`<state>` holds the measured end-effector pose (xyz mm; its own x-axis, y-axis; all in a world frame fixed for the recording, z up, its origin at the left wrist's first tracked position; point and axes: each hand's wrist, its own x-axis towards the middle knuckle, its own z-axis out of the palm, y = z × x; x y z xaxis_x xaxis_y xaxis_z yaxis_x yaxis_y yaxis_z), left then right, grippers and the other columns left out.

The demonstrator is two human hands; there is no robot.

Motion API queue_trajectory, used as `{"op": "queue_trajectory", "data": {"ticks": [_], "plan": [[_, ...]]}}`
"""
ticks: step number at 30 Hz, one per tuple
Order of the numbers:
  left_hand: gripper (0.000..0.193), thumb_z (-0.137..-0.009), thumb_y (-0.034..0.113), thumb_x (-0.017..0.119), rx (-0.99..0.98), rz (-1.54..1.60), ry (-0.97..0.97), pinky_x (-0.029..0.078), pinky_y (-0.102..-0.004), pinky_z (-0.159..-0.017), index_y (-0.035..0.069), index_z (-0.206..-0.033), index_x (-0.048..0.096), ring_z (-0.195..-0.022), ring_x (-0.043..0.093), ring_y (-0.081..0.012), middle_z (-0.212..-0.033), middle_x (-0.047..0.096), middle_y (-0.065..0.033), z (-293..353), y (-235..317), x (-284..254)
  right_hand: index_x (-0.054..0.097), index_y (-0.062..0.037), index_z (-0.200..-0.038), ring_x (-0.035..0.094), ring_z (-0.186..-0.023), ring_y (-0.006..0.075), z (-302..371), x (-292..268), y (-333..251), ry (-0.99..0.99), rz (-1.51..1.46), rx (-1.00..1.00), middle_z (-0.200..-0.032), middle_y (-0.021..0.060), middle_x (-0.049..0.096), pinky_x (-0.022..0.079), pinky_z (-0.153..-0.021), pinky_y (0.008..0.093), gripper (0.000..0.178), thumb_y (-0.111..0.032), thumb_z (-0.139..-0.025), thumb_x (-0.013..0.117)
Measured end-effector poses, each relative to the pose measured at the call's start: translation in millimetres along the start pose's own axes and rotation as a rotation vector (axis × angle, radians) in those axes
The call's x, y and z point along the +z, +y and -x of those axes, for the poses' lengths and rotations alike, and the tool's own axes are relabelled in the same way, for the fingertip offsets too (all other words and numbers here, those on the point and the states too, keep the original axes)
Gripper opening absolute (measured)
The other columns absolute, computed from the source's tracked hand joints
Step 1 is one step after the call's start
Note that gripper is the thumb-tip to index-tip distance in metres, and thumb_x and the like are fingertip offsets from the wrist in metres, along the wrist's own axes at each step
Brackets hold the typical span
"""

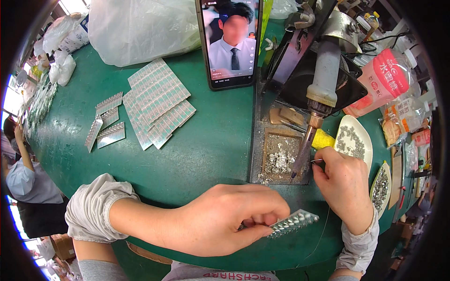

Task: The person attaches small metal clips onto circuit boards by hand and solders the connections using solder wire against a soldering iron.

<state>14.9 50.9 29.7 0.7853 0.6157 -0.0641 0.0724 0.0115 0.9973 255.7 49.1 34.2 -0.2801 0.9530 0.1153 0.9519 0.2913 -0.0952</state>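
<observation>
My left hand [220, 220] is closed on one end of a small circuit board strip [296, 223], which carries a row of shiny metal parts and sticks out to the right past my thumb. Pinched between the thumb and forefinger of my right hand [344, 185] is a thin solder wire [317, 160]; its tail trails down past the table edge. Just left of those fingers, the tip of a soldering iron [306, 146] points downward, clamped in a stand. Below the tip lies a square tray [269, 136] with silvery solder scraps.
At left lie stacked circuit board panels [157, 93] and several loose strips [111, 133]. A phone [230, 47] stands upright at the back, by a plastic bag [140, 28]. Right of the iron are a yellow sponge [322, 139] and two dishes of small metal parts [352, 140]. A person [33, 178] sits far left.
</observation>
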Motion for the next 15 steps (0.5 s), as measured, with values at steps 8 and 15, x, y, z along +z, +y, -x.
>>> {"op": "queue_trajectory", "data": {"ticks": [8,15], "plan": [[0.014,-0.075,-0.007,0.069,0.441,-0.205,0.178,0.052,-0.028,-0.061,-0.004,-0.088,0.065,-0.073,0.064,-0.0219,-0.09,0.064,-0.0139,-1.5,-11.5,-0.7,0.062,-0.0047,-0.083,0.046,-0.04,0.0125,0.5,-17.5,-14.0,-0.032,-0.46,0.095,-0.049,0.0026,0.047,0.036,-0.043,0.0268,0.018,-0.003,-0.069,0.073],[0.014,-0.065,0.0,0.069,0.881,-0.894,0.297,0.057,-0.0286,-0.059,-0.005,-0.077,0.064,-0.072,0.067,-0.0257,-0.089,0.064,-0.0191,-4.4,-20.5,2.2,0.065,-0.0005,-0.085,0.033,-0.047,-0.0006,8.9,-18.1,-18.4,-0.353,-1.27,0.181,-0.052,-0.0063,0.042,0.024,-0.044,0.0202,0.009,0.002,-0.078,0.07]]}}
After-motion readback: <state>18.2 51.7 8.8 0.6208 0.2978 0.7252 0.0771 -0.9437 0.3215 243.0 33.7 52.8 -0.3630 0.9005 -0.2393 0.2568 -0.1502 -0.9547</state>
